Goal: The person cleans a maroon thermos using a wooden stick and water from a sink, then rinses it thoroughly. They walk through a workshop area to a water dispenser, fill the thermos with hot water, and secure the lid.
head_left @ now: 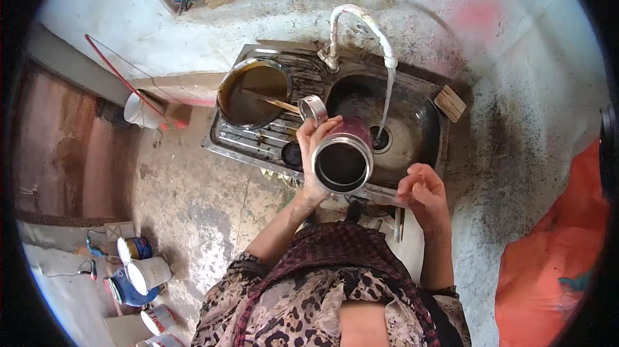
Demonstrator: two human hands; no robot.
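My left hand (pixel 313 154) is wrapped round a maroon metal flask (pixel 350 129) with a wide, bare steel mouth. The flask is tilted so its open mouth faces me, over the front left of the sink bowl; its inside looks dark. Just beyond my left fingertips is a small shiny steel cup or lid (pixel 313 110); I cannot tell whether the fingers touch it. My right hand (pixel 423 195) hovers by the sink's front right edge, fingers curled in, with nothing visible in them. Water runs from the white curved tap (pixel 361 12) into the dirty sink bowl (pixel 412 147).
On the drainboard (pixel 245 137) stand a stained pan (pixel 258 92) of brown liquid with a wooden stick, and a small black round cup (pixel 292 154). A wooden block (pixel 450 103) sits at the sink's right corner. Red cloth (pixel 548 250) is at right; buckets (pixel 149 275) stand lower left.
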